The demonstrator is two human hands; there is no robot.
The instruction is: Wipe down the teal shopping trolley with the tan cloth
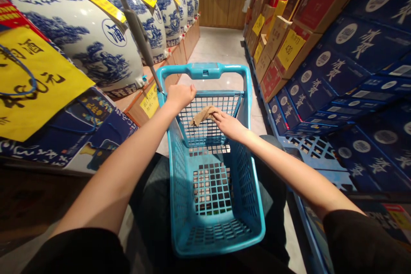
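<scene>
A blue plastic shopping basket cart [257,205] stands between my knees, with mesh sides and a grid floor. My left hand [180,96] is closed on the cart's frame at the far left corner, beside the grey pole. What lies under its fingers is hidden. Over the basket, my right hand [229,126] pinches a crumpled tan cloth [204,114]. The cloth hangs in front of the mesh back panel [205,135], and I cannot tell whether it touches it. Beyond both hands is the cart's handle [205,69].
Large blue-and-white jars [83,34] with red covers line the left, behind a yellow sign [35,81]. A grey pole [136,25] slants across them. Stacked blue boxes [334,68] and brown cartons [289,47] rise on the right. A tiled aisle [218,45] leads to a wooden counter [221,10].
</scene>
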